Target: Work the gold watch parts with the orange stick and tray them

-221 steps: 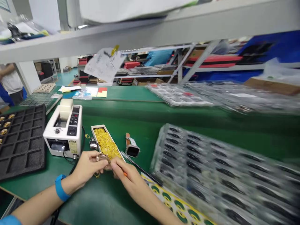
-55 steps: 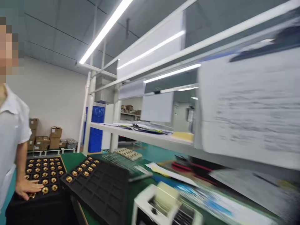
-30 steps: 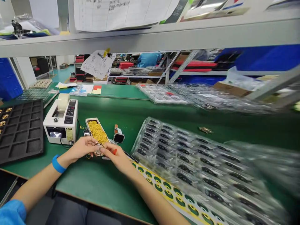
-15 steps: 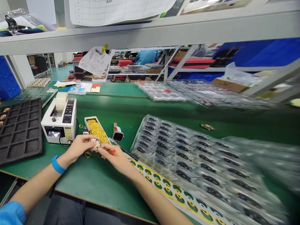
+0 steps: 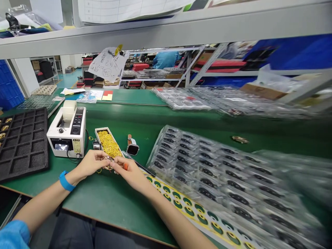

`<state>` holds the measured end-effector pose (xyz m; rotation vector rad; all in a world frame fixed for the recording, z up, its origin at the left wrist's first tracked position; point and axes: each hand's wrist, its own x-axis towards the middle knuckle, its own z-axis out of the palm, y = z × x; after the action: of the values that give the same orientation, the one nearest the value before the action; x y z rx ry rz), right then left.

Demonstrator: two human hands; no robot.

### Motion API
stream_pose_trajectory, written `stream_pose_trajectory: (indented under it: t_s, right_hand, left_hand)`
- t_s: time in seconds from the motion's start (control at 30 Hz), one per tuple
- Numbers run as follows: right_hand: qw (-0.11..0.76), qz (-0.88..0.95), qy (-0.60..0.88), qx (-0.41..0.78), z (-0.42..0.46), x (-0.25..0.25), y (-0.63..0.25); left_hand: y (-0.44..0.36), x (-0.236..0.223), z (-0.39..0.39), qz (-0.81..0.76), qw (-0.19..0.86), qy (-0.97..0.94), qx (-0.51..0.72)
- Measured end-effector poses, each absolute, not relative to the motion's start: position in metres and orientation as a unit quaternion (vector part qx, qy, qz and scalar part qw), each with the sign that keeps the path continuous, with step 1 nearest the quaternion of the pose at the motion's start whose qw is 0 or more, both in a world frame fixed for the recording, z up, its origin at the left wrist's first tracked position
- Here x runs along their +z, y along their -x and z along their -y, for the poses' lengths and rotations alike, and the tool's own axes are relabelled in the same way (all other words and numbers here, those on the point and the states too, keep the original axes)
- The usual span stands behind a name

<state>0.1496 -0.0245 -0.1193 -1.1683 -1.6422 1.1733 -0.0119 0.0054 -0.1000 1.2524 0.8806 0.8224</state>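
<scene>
Between my two hands is a small round gold-coloured part, like a watch piece (image 5: 109, 167), mostly covered by fingers. My left hand (image 5: 91, 164) grips its left side between thumb and fingers. From the right, my right hand (image 5: 128, 170) pinches the same piece with thumb and forefinger. Something small and orange (image 5: 126, 166) shows at the right hand's fingers; its kind cannot be made out. Just beyond the hands stands a narrow white box (image 5: 97, 130) of yellow rings (image 5: 107, 142). A wristwatch (image 5: 132, 149) lies to its right.
A white tape dispenser (image 5: 67, 133) and a black compartment tray (image 5: 28, 145) with some gold pieces are at left. Clear trays of dark parts (image 5: 207, 173) and a yellow-green sticker sheet (image 5: 189, 205) fill the right. A shelf beam (image 5: 166, 33) crosses above the green bench.
The view has shifted slightly. My fingers have closed further over the round piece, which now looks more tilted and hidden. Both hands still hold it.
</scene>
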Motion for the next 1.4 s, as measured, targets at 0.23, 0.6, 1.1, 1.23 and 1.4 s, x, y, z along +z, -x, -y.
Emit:
stream_pose_trajectory:
  t_s: [0.23,0.6,1.1,1.23,1.4]
  right_hand:
    - [0.419,0.616,0.47,0.475,0.02,-0.123,-0.149]
    - [0.423,0.575,0.471,0.519,0.02,-0.118,-0.154]
    - [0.467,0.563,0.455,0.508,0.023,-0.12,-0.158]
    - [0.428,0.581,0.461,0.517,0.023,-0.124,-0.155]
    - [0.466,0.592,0.462,0.467,0.026,-0.127,-0.156]
  left_hand:
    - [0.01,-0.106,-0.005,-0.388,0.652,-0.553,0.344]
    - [0.014,-0.102,-0.011,-0.419,0.636,-0.543,0.354]
    - [0.018,-0.095,-0.014,-0.44,0.654,-0.493,0.369]
    - [0.017,-0.096,-0.014,-0.442,0.656,-0.482,0.378]
    - [0.018,-0.098,-0.014,-0.438,0.668,-0.472,0.373]
